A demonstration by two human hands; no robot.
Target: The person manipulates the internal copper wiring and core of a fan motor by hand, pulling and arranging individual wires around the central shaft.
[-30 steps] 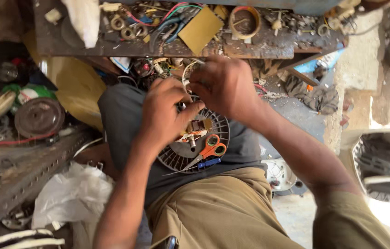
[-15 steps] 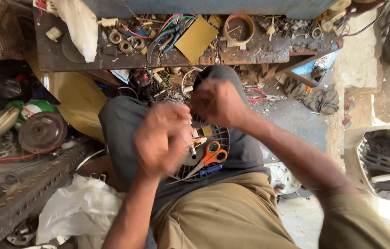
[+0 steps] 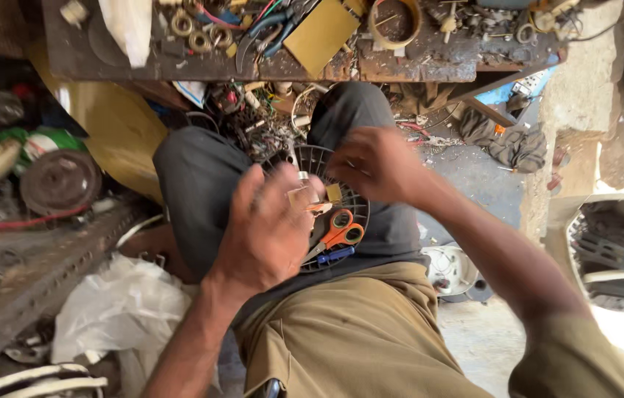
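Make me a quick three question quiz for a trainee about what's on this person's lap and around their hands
1. True or false: the orange-handled scissors lie on the round black slotted grille on the person's lap.
2. Which hand is raised over the near side of the grille, fingers spread? A) left hand B) right hand
3. Fill in: on the wooden workbench above the knees lies a flat ____-coloured square plate.

Key: 1 true; 2 A; 3 yellow.
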